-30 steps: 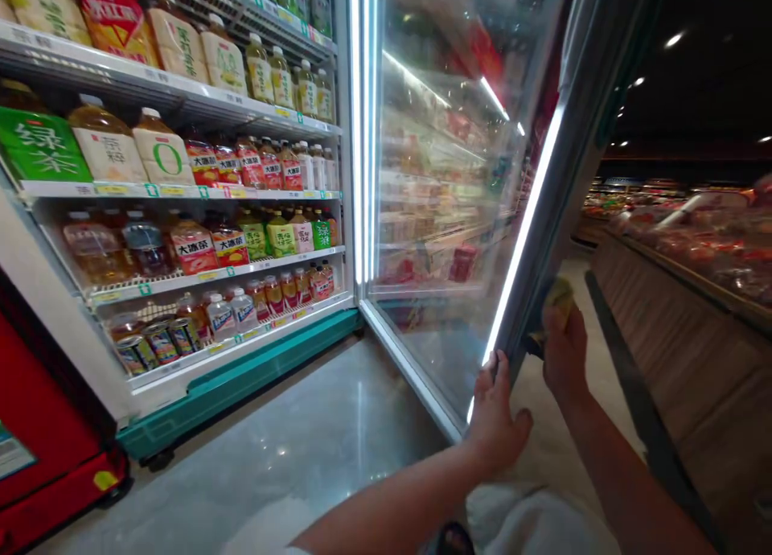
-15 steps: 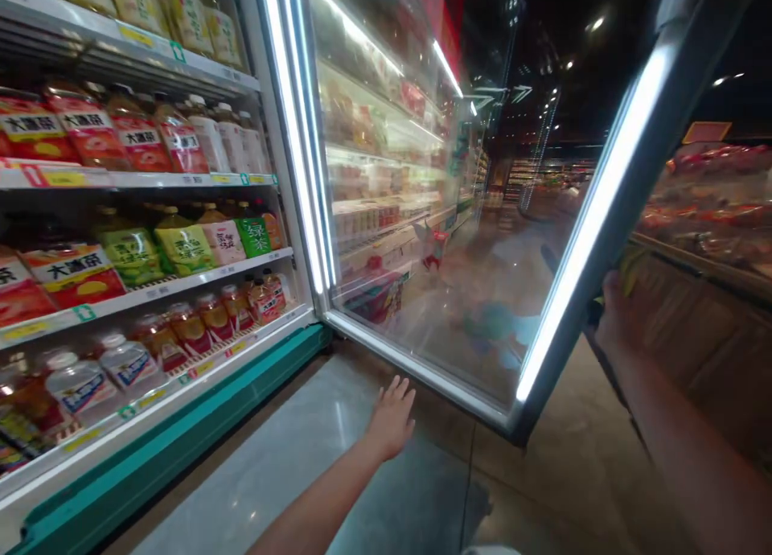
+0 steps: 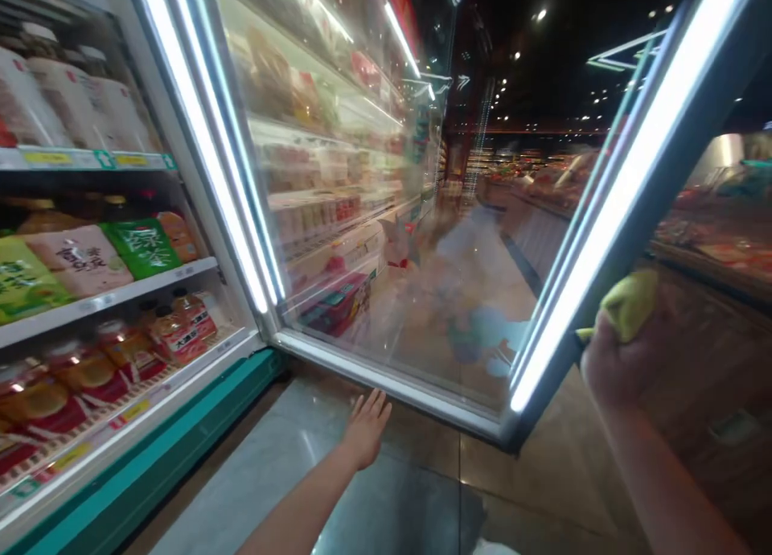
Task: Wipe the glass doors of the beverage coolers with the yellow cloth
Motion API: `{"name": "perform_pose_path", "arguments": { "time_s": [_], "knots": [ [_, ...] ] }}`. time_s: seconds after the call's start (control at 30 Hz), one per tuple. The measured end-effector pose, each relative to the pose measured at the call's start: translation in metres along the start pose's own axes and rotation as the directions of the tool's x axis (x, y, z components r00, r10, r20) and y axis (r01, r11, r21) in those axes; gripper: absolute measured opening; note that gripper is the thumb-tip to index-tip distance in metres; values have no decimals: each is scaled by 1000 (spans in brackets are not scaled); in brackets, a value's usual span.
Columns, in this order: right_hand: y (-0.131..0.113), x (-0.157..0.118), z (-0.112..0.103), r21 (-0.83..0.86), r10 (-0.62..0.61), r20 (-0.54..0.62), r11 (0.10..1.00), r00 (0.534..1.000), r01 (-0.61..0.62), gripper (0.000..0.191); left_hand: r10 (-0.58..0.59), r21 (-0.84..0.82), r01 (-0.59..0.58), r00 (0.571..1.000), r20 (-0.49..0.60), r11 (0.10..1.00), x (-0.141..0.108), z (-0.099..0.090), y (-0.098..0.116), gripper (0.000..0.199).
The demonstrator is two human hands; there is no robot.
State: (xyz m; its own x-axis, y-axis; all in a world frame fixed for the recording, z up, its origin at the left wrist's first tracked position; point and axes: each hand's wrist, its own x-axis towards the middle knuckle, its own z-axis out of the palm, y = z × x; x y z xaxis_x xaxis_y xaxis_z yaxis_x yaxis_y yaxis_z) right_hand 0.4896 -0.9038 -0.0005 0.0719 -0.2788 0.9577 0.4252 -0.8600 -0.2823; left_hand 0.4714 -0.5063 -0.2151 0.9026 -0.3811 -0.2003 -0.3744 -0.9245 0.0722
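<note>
Positions were referenced to the glass door [image 3: 416, 298], which stood swung out from the drinks cooler. Nearest, the grey floor [image 3: 410, 507] lay in front of and below the door. The left hand [image 3: 365, 430] was positioned just beside the door's bottom rail [image 3: 392, 388], palm down, with its fingers extended and slightly apart, holding nothing; contact between the fingertips and the rail could not be determined. The right hand [image 3: 612, 370] was located to the right of the door, just beside its free edge, with its fingers clamped on a yellow cloth [image 3: 630, 306]. The cloth protruded above the fist, and a small yellow portion showed next to the door edge; whether it touched the frame could not be determined. A lit strip [image 3: 615, 209] ran along the free edge of the door. The cooler's teal base [image 3: 162, 450] extended to the left of the door. Above the base, the lowest shelf carried amber bottles [image 3: 66, 378] with red labels. The next shelf carried a green pack [image 3: 145, 245] and a pink pack [image 3: 81, 257], and the shelf above that carried white bottles [image 3: 60, 96]. To the right of the door and beyond the cloth, a blurred display stand [image 3: 717, 225] held goods. Farthest, ceiling lights [image 3: 539, 14] showed above and behind the door.
</note>
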Motion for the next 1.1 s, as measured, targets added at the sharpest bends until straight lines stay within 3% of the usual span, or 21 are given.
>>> {"name": "perform_pose_path", "arguments": {
  "time_s": [0.07, 0.13, 0.2, 0.27, 0.37, 0.47, 0.53, 0.57, 0.6, 0.7, 0.73, 0.77, 0.8, 0.83, 0.9, 0.97, 1.0, 1.1],
  "knots": [
    [-19, -19, -6, -142, -268, 5, 954, 963, 266, 58, 42, 41, -41, 999, -15, 998, 2, -13, 2, 80],
    [-38, -40, -5, -162, -403, 176, 888, 898, 430, 38, 91, 78, -86, 995, -52, 993, -1, -28, 5, 77],
    [-52, -65, 2, -103, -349, 450, 894, 822, 436, 39, 137, 108, -126, 986, -98, 986, -8, -43, 11, 74],
    [-59, -93, 12, -77, -256, 610, 923, 750, 378, 50, 165, 129, -145, 972, -167, 981, -20, -56, 17, 72],
    [-53, -138, 17, -90, -205, 720, 920, 663, 383, 60, 188, 150, -152, 944, -273, 977, -45, -65, 24, 71],
    [-35, -172, 6, 44, -305, 814, 881, 494, 472, 59, 209, 166, -164, 928, -309, 972, -69, -66, 25, 72],
    [-28, -179, -1, 140, -364, 844, 858, 394, 494, 55, 221, 174, -174, 925, -308, 969, -77, -66, 22, 73],
    [-28, -177, -1, 148, -366, 847, 859, 386, 489, 55, 227, 177, -180, 926, -301, 968, -79, -66, 20, 73],
    [-30, -173, 3, 125, -346, 843, 870, 412, 476, 55, 231, 178, -185, 928, -291, 966, -78, -66, 17, 74],
    [-52, -161, 36, -36, -219, 792, 915, 570, 402, 59, 212, 168, -169, 936, -281, 971, -65, -67, 7, 76],
    [-61, -162, 49, -64, -198, 777, 920, 598, 387, 61, 194, 161, -152, 938, -288, 975, -57, -67, 3, 78],
    [-67, -166, 61, -55, -208, 774, 919, 598, 391, 62, 173, 154, -131, 939, -298, 979, -49, -66, -3, 79],
    [-71, -174, 70, -4, -257, 781, 909, 569, 417, 62, 155, 150, -112, 939, -308, 982, -39, -64, -10, 80],
    [-70, -184, 76, 81, -339, 785, 886, 518, 456, 62, 146, 152, -102, 937, -316, 983, -28, -61, -19, 80],
    [-61, -209, 81, 311, -550, 750, 784, 368, 538, 59, 175, 171, -124, 929, -326, 977, -6, -53, -42, 80],
    [-48, -235, 82, 407, -642, 706, 712, 297, 572, 59, 256, 201, -198, 910, -326, 959, 18, -40, -73, 74],
    [-45, -247, 85, 387, -627, 717, 722, 306, 574, 62, 297, 215, -235, 896, -329, 948, 29, -32, -89, 72],
    [-58, -281, 112, 173, -418, 787, 855, 454, 489, 71, 374, 241, -302, 855, -361, 923, 58, -5, -138, 71]
  ]
}}
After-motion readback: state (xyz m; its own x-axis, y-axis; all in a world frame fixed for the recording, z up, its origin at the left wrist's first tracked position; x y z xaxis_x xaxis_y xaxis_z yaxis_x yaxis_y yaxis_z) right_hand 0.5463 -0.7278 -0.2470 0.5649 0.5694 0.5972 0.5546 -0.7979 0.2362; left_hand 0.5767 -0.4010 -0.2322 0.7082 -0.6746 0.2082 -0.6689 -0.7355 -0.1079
